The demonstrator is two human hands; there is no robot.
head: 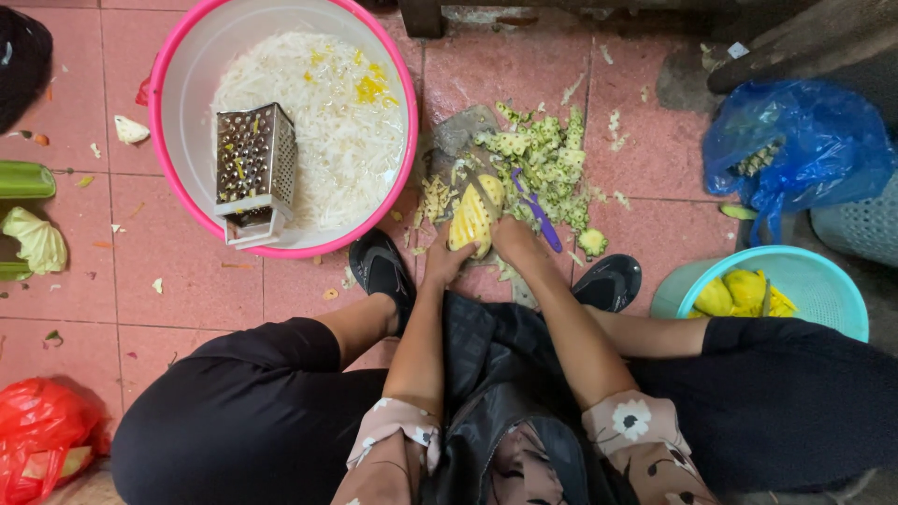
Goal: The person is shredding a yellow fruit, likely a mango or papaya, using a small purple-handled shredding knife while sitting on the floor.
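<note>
Peeled pineapple (475, 217) standing tilted on pink tiled floor (187, 281), just ahead of the knees, between two black shoes (379, 266). Flesh yellow, ridged with spiral cuts; surface wet, judged slippery. Judged fairly heavy and firm at the core, soft and bruisable at the outer flesh; best gripped low, round the base, with a broad wrap rather than fingertips.

Left hand (444, 262) cupped under the lower end, fingers curled and pressed against the fruit; individual fingertips not resolvable. Right hand (513, 234) closed round purple-handled knife (538, 217), fingers wrapped tight on the handle; blade laid across the upper flank of the fruit, edge partly hidden.

Heap of green rind trimmings (543, 154) touching the fruit on its far side, smaller scraps scattered on the tiles.

Left of that: pink basin (187, 56) with white lining, holding white shredded material flecked yellow, metal box grater (254, 168) lying in it.

Right: turquoise bowl (823, 281) with yellow fruit pieces, well apart from the hands. Blue plastic bag (804, 140) beyond it.

Far left: green vegetable pieces (33, 238). Lower left corner: red plastic bag (42, 430)
</note>
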